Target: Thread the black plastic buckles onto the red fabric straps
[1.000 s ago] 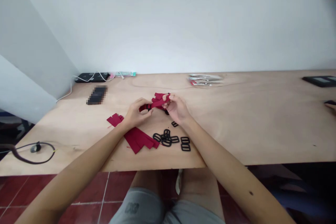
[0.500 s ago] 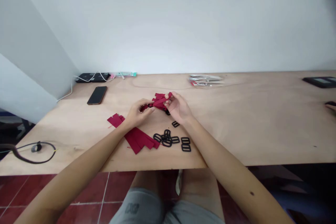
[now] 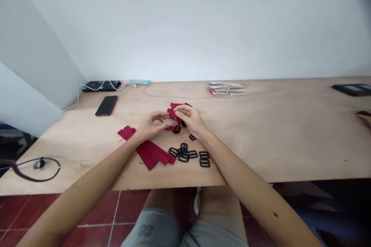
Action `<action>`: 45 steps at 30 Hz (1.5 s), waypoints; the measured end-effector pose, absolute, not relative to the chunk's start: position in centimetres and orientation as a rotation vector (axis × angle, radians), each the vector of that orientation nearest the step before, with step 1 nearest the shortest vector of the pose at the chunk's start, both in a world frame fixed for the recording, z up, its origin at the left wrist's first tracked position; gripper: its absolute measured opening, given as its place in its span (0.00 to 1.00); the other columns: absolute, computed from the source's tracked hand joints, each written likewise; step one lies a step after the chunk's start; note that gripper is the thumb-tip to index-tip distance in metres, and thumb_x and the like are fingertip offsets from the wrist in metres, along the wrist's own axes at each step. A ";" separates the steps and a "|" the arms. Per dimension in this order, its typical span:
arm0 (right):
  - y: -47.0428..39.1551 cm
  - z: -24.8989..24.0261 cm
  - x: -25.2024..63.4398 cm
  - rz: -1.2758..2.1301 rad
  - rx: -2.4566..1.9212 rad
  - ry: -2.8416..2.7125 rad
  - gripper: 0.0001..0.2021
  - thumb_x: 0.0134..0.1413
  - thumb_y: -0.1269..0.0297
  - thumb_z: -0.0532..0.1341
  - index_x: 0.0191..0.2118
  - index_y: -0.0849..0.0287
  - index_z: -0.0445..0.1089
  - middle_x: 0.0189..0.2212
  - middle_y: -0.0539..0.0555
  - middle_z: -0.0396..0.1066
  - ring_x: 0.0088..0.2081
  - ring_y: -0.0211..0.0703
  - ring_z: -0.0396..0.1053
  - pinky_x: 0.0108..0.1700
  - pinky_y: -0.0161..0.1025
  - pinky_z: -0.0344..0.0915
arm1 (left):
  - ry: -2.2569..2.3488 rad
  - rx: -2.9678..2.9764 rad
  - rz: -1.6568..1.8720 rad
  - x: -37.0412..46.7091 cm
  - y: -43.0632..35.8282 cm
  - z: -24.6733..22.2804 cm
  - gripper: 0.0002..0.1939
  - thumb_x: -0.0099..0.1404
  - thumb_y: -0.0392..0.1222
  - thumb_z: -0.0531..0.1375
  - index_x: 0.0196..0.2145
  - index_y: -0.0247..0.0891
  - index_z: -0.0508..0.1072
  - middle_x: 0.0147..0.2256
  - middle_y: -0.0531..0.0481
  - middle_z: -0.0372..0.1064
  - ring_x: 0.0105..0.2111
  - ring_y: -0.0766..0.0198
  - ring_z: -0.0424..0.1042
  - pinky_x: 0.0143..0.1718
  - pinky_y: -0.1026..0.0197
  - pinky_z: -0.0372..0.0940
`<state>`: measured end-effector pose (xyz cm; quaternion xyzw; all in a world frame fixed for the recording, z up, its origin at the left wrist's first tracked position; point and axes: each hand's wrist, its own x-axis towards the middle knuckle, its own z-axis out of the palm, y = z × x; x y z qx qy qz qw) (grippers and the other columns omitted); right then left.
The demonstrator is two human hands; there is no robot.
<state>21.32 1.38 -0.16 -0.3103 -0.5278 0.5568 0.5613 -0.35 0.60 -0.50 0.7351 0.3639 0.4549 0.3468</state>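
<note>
Pale wood: the table (image 3: 290,135), spanning the view. Over it, the left hand (image 3: 150,125), thumb and fingers apart, and the right hand (image 3: 193,119), thumb and fingertips clamped on a red strap (image 3: 179,122). Below the left forearm, loose red strips (image 3: 150,153), partly hidden. Toward the back left, a dark phone (image 3: 106,105), lying flat. Right of the strips, a cluster of black sliders (image 3: 183,152), some overlapping. The strap is between the hands, bearing one black buckle (image 3: 177,131); whether this touches the table cannot be told.
</note>
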 end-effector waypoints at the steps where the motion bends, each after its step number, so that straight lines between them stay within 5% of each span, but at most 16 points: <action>1: 1.3 -0.1 21.3 1.312 -0.723 -1.241 0.15 0.50 0.54 0.77 0.40 0.56 0.81 0.38 0.54 0.82 0.40 0.43 0.78 0.45 0.39 0.74 | 0.962 1.959 1.136 -0.4 0.5 -0.4 0.24 0.62 0.53 0.74 0.51 0.38 0.82 0.48 0.39 0.82 0.48 0.51 0.82 0.49 0.50 0.78; 8: 1.1 0.3 21.2 1.390 -0.662 -1.234 0.18 0.51 0.55 0.77 0.45 0.55 0.81 0.38 0.53 0.83 0.37 0.41 0.78 0.42 0.37 0.74 | 0.866 2.204 0.989 -0.3 0.1 -0.6 0.22 0.60 0.49 0.76 0.49 0.38 0.81 0.49 0.39 0.80 0.49 0.50 0.80 0.54 0.48 0.77; 15: 0.7 0.6 21.3 1.387 -0.676 -1.194 0.16 0.50 0.54 0.78 0.42 0.55 0.83 0.42 0.54 0.83 0.44 0.45 0.79 0.50 0.41 0.75 | 0.744 2.186 0.972 -0.1 0.1 -0.3 0.14 0.66 0.42 0.71 0.49 0.41 0.83 0.50 0.41 0.81 0.53 0.50 0.79 0.59 0.47 0.75; 21: 0.5 0.3 21.3 1.470 -0.665 -1.192 0.15 0.50 0.55 0.78 0.42 0.54 0.82 0.38 0.52 0.82 0.38 0.43 0.78 0.40 0.37 0.74 | 0.788 2.218 0.955 0.3 -0.1 -0.3 0.16 0.64 0.43 0.73 0.50 0.41 0.82 0.50 0.40 0.80 0.53 0.50 0.79 0.59 0.45 0.74; 29: 0.1 0.5 21.2 1.494 -0.622 -1.267 0.17 0.52 0.55 0.77 0.46 0.54 0.81 0.36 0.52 0.82 0.35 0.41 0.77 0.43 0.38 0.73 | 0.809 2.262 0.978 0.4 -0.2 -1.2 0.13 0.61 0.40 0.74 0.43 0.39 0.80 0.46 0.41 0.78 0.48 0.52 0.79 0.55 0.47 0.76; 37: 0.3 0.8 21.5 1.349 -0.713 -1.368 0.17 0.53 0.53 0.76 0.46 0.54 0.80 0.37 0.53 0.82 0.36 0.44 0.76 0.40 0.39 0.71 | 0.857 2.201 1.102 -0.1 -0.5 -0.1 0.15 0.63 0.39 0.71 0.48 0.41 0.80 0.47 0.43 0.79 0.50 0.53 0.78 0.53 0.49 0.77; 45: 0.6 0.5 21.7 1.102 -0.751 -1.667 0.12 0.58 0.61 0.71 0.47 0.56 0.79 0.35 0.53 0.80 0.35 0.43 0.74 0.38 0.39 0.68 | 0.890 2.227 1.264 -0.5 -0.3 0.2 0.16 0.64 0.41 0.72 0.50 0.41 0.80 0.47 0.43 0.80 0.48 0.54 0.78 0.53 0.49 0.74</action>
